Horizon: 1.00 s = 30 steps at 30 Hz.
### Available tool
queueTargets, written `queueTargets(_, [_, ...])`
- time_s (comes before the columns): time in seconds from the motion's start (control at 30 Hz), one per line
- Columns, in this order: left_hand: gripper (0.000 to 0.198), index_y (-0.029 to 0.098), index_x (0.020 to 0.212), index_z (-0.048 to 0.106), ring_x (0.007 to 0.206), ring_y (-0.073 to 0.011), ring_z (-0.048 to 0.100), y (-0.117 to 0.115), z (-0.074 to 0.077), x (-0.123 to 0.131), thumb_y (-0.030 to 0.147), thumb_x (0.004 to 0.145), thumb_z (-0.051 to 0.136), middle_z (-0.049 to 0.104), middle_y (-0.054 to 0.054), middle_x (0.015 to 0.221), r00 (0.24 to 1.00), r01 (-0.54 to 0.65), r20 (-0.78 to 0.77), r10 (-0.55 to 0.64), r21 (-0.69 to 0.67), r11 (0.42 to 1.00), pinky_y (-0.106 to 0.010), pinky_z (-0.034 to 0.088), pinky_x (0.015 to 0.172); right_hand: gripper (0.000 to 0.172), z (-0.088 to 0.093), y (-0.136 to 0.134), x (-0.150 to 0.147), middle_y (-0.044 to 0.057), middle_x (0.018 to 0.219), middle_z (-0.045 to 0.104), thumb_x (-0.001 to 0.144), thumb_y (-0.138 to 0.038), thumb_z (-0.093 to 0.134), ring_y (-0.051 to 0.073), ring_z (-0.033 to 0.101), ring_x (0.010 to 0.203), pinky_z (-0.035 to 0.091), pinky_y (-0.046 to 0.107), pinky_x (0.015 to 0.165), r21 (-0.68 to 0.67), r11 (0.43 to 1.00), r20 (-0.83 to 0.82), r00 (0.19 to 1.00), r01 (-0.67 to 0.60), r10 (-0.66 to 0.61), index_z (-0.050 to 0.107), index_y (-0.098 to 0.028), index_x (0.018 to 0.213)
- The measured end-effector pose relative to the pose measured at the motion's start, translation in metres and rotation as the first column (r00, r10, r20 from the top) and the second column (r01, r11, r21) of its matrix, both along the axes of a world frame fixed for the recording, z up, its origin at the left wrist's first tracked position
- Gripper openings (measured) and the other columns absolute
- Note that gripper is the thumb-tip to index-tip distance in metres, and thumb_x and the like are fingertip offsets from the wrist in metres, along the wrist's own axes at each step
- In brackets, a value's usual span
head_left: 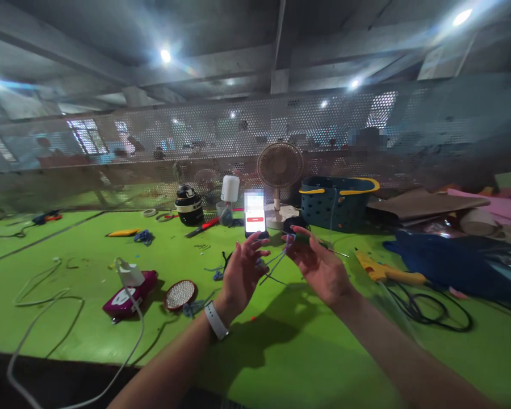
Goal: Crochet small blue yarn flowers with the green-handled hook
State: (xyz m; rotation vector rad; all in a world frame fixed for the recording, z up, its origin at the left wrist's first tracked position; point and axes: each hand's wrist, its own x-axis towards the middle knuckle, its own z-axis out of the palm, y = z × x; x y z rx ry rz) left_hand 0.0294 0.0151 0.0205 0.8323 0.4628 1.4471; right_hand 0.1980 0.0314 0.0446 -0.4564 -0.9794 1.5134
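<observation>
The table (306, 369) is carrying a basket (338, 209) near its far side, with a fan (280, 165) standing just left of it. Nearer, the right hand (323, 272) is bringing thumb and fingertips close together, the left hand (241, 281) is showing loosely spread, part-curled fingers, and a phone (255, 216) is displaying a lit screen beyond them. Yarn (276, 263) is stretching between the hands above the table, the right pinching its upper end, the left's hold being impossible to tell, while a thin rod (340, 253) is protruding past the right hand.
</observation>
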Motion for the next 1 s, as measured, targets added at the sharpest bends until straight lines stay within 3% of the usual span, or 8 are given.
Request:
queueTargets(0.33, [0.041, 0.031, 0.099, 0.074, 0.084, -0.0127, 0.065, 0.004, 0.023, -0.035, 0.062, 0.088, 0.048, 0.075, -0.001, 0.092, 0.987, 0.048, 0.154, -0.056, 0.050, 0.998, -0.022, 0.047, 0.064, 0.024, -0.012, 0.011, 0.006, 0.003, 0.096, 0.078, 0.083, -0.041, 0.064, 0.018, 0.071, 0.090, 0.052, 0.037, 0.093, -0.073, 0.994, 0.013, 0.996, -0.084, 0.085, 0.074, -0.027, 0.099])
queueTargets(0.47, [0.038, 0.028, 0.084, 0.076, 0.076, -0.0145, 0.066, 0.000, 0.033, -0.033, 0.060, 0.084, 0.055, 0.073, 0.000, 0.075, 0.983, -0.106, 0.163, 0.087, 0.113, 0.988, -0.030, 0.051, 0.081, 0.024, -0.015, 0.008, 0.001, 0.002, 0.096, 0.078, 0.083, -0.041, 0.066, 0.018, 0.071, 0.090, 0.052, 0.036, 0.092, -0.042, 0.992, 0.027, 0.993, -0.117, 0.119, 0.074, -0.027, 0.100])
queueTargets(0.53, [0.040, 0.026, 0.069, 0.075, 0.073, -0.0188, 0.065, -0.005, 0.036, -0.029, 0.060, 0.081, 0.058, 0.071, -0.002, 0.068, 0.973, -0.226, 0.003, 0.232, 0.242, 0.944, -0.039, 0.048, 0.093, 0.025, -0.015, 0.005, -0.001, 0.002, 0.096, 0.078, 0.081, -0.041, 0.068, 0.018, 0.070, 0.091, 0.051, 0.034, 0.093, -0.013, 0.989, 0.025, 0.989, -0.145, 0.145, 0.073, -0.026, 0.101])
queueTargets(0.6, [0.039, 0.025, 0.057, 0.070, 0.074, -0.0223, 0.064, -0.011, 0.035, -0.024, 0.055, 0.080, 0.063, 0.072, -0.003, 0.068, 0.880, -0.268, -0.255, 0.400, 0.429, 0.862, -0.045, 0.040, 0.103, 0.026, -0.013, 0.002, -0.003, 0.002, 0.095, 0.078, 0.081, -0.042, 0.069, 0.018, 0.070, 0.093, 0.050, 0.034, 0.094, 0.019, 0.986, 0.031, 0.986, -0.166, 0.166, 0.074, -0.025, 0.100])
queueTargets(0.67, [0.036, 0.024, 0.053, 0.068, 0.079, -0.0244, 0.065, -0.014, 0.032, -0.020, 0.046, 0.082, 0.065, 0.074, -0.005, 0.077, 0.714, -0.220, -0.457, 0.531, 0.574, 0.789, -0.048, 0.032, 0.110, 0.025, -0.010, -0.001, -0.004, 0.002, 0.093, 0.078, 0.080, -0.043, 0.070, 0.020, 0.070, 0.093, 0.048, 0.036, 0.097, 0.048, 0.984, 0.048, 0.985, -0.171, 0.169, 0.074, -0.025, 0.098])
queueTargets(0.8, [0.024, 0.024, 0.069, 0.074, 0.096, -0.0266, 0.066, -0.012, 0.020, -0.015, 0.030, 0.088, 0.060, 0.075, -0.009, 0.097, 0.463, -0.136, -0.568, 0.681, 0.714, 0.687, -0.047, 0.030, 0.111, 0.024, -0.007, -0.003, -0.005, 0.003, 0.093, 0.078, 0.080, -0.043, 0.070, 0.022, 0.071, 0.094, 0.046, 0.040, 0.099, 0.091, 0.986, 0.076, 0.988, -0.141, 0.135, 0.075, -0.026, 0.096])
queueTargets(0.9, [0.017, 0.024, 0.082, 0.076, 0.106, -0.0268, 0.064, -0.007, 0.014, -0.015, 0.025, 0.088, 0.060, 0.073, -0.010, 0.110, 0.358, -0.090, -0.569, 0.740, 0.768, 0.635, -0.044, 0.035, 0.108, 0.023, -0.008, -0.004, -0.006, 0.003, 0.094, 0.078, 0.082, -0.042, 0.069, 0.023, 0.070, 0.095, 0.046, 0.040, 0.099, 0.108, 0.985, 0.073, 0.989, -0.137, 0.129, 0.074, -0.026, 0.097])
queueTargets(1.0, [0.019, 0.022, 0.078, 0.076, 0.092, -0.0236, 0.067, -0.006, 0.010, -0.017, 0.025, 0.088, 0.060, 0.076, -0.008, 0.095, 0.355, -0.050, -0.580, 0.733, 0.772, 0.634, -0.043, 0.037, 0.106, 0.023, -0.009, -0.004, -0.005, 0.002, 0.090, 0.078, 0.081, -0.042, 0.070, 0.022, 0.070, 0.093, 0.046, 0.039, 0.097, 0.094, 0.986, 0.062, 0.989, -0.141, 0.135, 0.075, -0.026, 0.096])
